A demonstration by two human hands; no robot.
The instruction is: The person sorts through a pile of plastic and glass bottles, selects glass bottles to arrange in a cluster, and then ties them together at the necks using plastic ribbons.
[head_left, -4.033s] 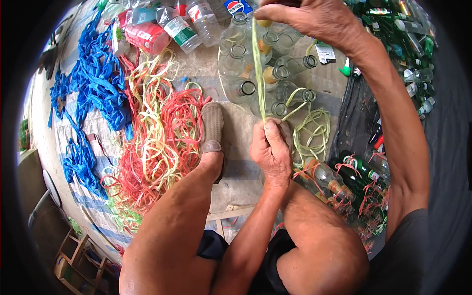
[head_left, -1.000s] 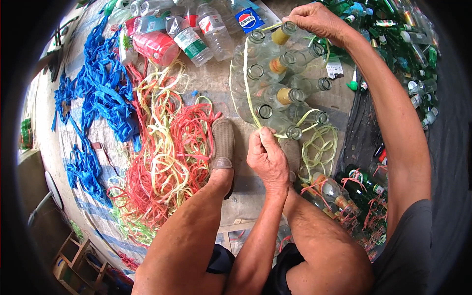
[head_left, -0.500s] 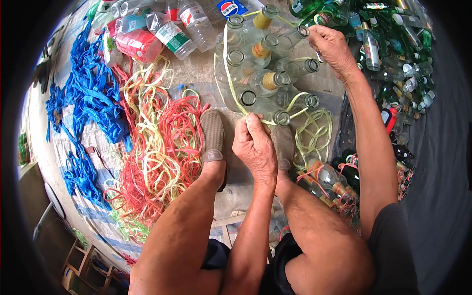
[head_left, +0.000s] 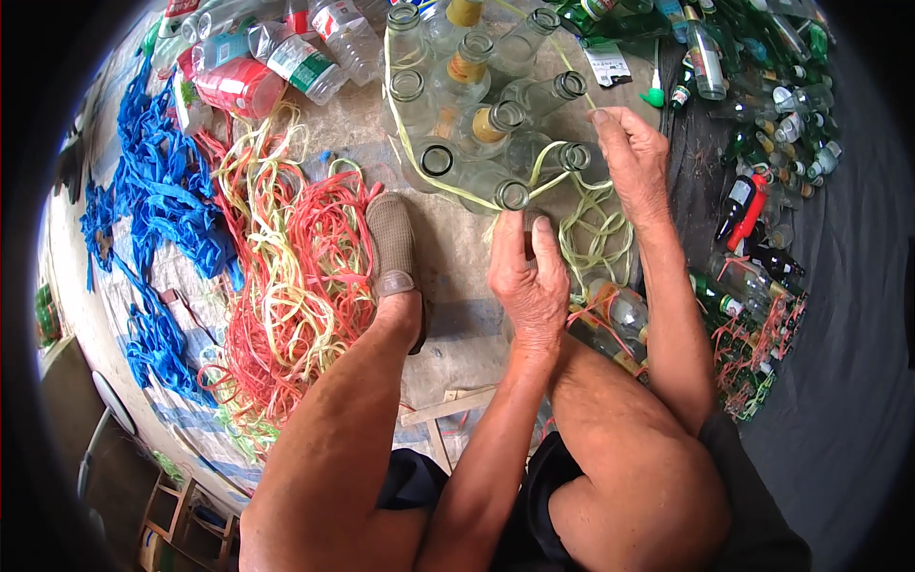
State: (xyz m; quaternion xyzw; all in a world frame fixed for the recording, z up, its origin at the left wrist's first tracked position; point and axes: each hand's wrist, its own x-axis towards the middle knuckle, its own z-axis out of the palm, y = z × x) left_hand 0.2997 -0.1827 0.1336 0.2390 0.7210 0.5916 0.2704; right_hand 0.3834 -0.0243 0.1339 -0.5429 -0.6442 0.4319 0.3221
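Observation:
A cluster of clear glass bottles (head_left: 530, 100) stands upright on the ground in front of me, some with yellowish neck labels. A pale yellow-green plastic strap (head_left: 404, 135) runs round the outside of the group. My right hand (head_left: 637, 164) pinches a stretch of this strap between thumb and fingers, at the right side of the bottles. At the nearest bottle's mouth, my left hand (head_left: 530, 288) has its index finger raised against the rim and strap, with the thumb held apart. Its other fingers are curled and partly hidden.
Red and yellow straps (head_left: 295, 286) lie heaped on the left, beside blue strips (head_left: 172, 191). Plastic bottles (head_left: 305, 71) crowd the far left. Green glass bottles (head_left: 762, 114) fill the right, and tied bottles (head_left: 620, 310) lie by my right leg. A loose yellow-green coil (head_left: 600, 234) rests nearby.
The view has shifted, so the bottles appear further left. My right hand has come down from a bottle mouth, drawing the strap nearer. My left thumb and index finger have parted.

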